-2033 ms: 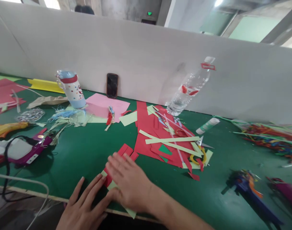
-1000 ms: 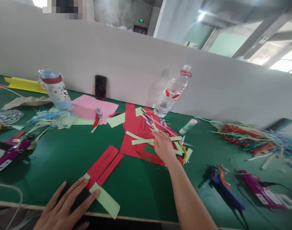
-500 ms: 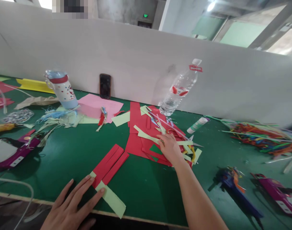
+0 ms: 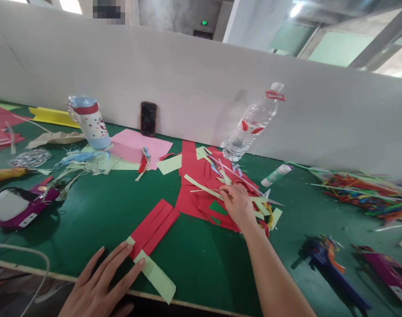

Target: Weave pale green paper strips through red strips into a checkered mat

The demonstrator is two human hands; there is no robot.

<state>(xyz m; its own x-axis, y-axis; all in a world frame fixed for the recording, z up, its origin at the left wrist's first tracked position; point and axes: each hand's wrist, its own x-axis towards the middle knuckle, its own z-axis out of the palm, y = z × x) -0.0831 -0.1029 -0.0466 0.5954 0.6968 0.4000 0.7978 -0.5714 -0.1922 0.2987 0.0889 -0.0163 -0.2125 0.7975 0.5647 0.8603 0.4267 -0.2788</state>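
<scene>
Head view: right hand (image 4: 238, 204) pinches a narrow pale-green paper strip (image 4: 259, 199) over red paper (image 4: 188, 203); left hand (image 4: 100, 284), fingers spread, touches flat red paper strips (image 4: 151, 224). Pinched strip seems light, easily creased; hold mid-length.

- I count my two sets of fingers (image 4: 116, 259) (image 4: 232, 194),
- one phone (image 4: 149, 119),
- one clear bottle (image 4: 251, 127),
- one spotted flask (image 4: 94, 126),
- one glue stick (image 4: 276, 175),
- now two purple devices (image 4: 38, 210) (image 4: 383, 265)!

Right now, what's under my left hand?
Past the fingers of your left hand, a pale green strip and some red strips stick out over the green table. Whatever lies directly beneath the palm and fingers is covered, so I can't tell.
</scene>
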